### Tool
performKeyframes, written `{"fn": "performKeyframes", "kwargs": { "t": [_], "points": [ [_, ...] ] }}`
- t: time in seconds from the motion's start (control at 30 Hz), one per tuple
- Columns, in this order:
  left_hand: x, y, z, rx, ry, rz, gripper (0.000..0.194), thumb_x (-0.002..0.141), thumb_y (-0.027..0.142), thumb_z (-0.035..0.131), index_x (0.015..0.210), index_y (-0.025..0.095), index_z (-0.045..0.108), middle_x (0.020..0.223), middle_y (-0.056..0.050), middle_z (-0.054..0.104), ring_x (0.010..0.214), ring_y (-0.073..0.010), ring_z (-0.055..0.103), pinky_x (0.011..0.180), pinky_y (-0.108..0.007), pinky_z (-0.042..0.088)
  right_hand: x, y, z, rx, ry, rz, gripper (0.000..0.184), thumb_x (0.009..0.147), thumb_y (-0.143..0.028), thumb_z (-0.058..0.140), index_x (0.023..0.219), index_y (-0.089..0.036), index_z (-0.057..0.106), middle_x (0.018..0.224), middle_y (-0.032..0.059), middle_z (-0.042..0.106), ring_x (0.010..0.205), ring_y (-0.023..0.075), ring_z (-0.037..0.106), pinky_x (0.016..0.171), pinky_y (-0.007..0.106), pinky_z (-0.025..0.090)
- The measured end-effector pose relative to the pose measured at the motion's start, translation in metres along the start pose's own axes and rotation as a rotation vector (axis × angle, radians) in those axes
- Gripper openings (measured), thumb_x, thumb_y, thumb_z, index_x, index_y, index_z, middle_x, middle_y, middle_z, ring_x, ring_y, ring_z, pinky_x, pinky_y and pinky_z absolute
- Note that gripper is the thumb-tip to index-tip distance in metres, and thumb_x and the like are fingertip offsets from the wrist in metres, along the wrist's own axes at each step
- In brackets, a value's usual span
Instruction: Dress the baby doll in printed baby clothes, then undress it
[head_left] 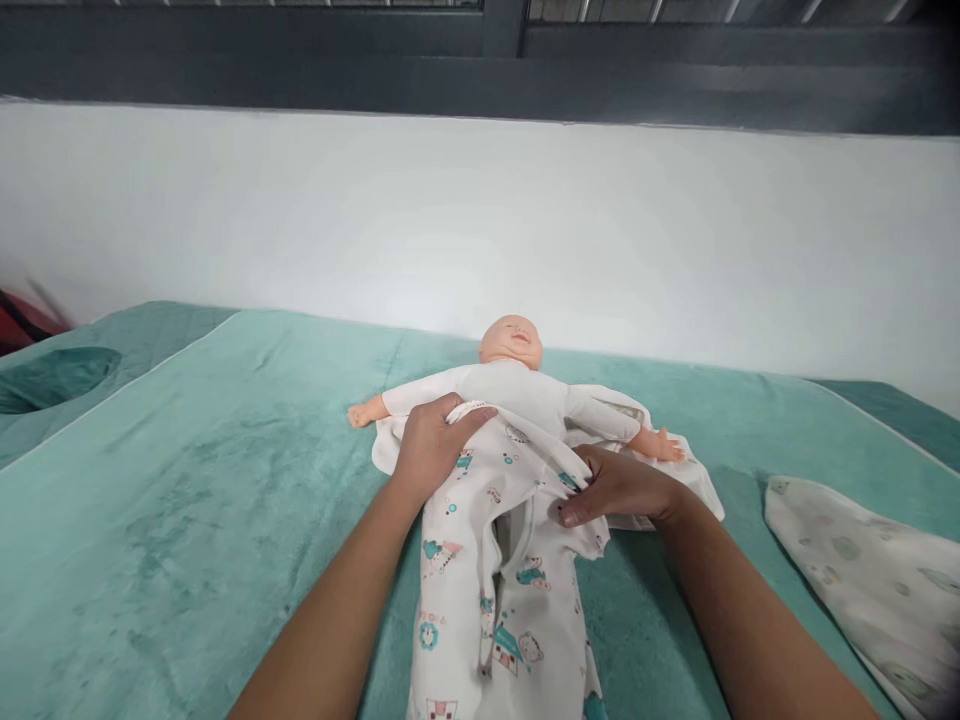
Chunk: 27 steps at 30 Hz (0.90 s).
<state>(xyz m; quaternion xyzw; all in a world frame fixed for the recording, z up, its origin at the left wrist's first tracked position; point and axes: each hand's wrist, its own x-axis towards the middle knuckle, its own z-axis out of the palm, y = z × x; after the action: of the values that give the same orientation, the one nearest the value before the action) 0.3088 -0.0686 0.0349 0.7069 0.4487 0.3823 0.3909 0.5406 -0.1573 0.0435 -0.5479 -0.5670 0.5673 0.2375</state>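
Small red lettering (pixel 493 495) is printed on the patterned white garment (pixel 461 535), too blurred to read.

left arm (pixel 330 590) extended, slanting inward | left fingers (pixel 444 403) pinched | right arm (pixel 750 600) slanting inward | right fingers (pixel 592 459) pinched

A green plush cover (pixel 225 450) spreads across the surface, its main panel bordered on both sides by thin pale piping (pixel 157 365), and a pale, faintly patterned cloth (pixel 862 570) lies on it at the lower right. Behind stands a plain white wall (pixel 337 210), topped by a dark window frame (pixel 262 60) with light bars (pixel 731 10), while a red object (pixel 26 322) partly shows at the far left edge.
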Motion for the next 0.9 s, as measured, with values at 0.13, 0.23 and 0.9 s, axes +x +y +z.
{"fn": "performKeyframes", "kwargs": {
  "t": [0.13,0.23,0.9],
  "points": [
    [0.000,-0.001,0.000,-0.005,-0.004,-0.005,0.052,0.077,0.063,0.059,0.058,0.019,0.039,0.056,0.006,0.038,0.058,-0.0105,0.038,0.054,-0.024,0.030,0.001,0.003,-0.001,0.012,-0.024,-0.006,0.043,0.049,-0.038,0.087,0.085,-0.018,0.074,0.082,0.0049,0.072,0.076,0.0242,0.065,0.067,0.033,0.052],
    [0.000,-0.001,0.000,-0.003,-0.006,-0.003,0.050,0.077,0.062,0.059,0.059,0.019,0.042,0.056,0.006,0.040,0.057,-0.0106,0.039,0.054,-0.024,0.030,0.002,0.006,-0.002,0.011,-0.050,-0.005,0.042,0.054,-0.036,0.086,0.090,-0.018,0.074,0.088,0.0053,0.073,0.078,0.0236,0.066,0.070,0.033,0.051],
    [-0.079,-0.028,-0.044,0.118,-0.343,0.193,0.054,0.067,0.044,0.078,0.111,0.020,0.056,0.135,-0.010,0.038,0.125,-0.0268,0.041,0.100,-0.036,0.040,-0.014,0.030,0.027,0.121,0.149,-0.220,0.035,0.078,-0.049,0.069,0.083,-0.014,0.072,0.076,0.0027,0.069,0.069,0.0174,0.062,0.070,0.030,0.047]
  ]
}}
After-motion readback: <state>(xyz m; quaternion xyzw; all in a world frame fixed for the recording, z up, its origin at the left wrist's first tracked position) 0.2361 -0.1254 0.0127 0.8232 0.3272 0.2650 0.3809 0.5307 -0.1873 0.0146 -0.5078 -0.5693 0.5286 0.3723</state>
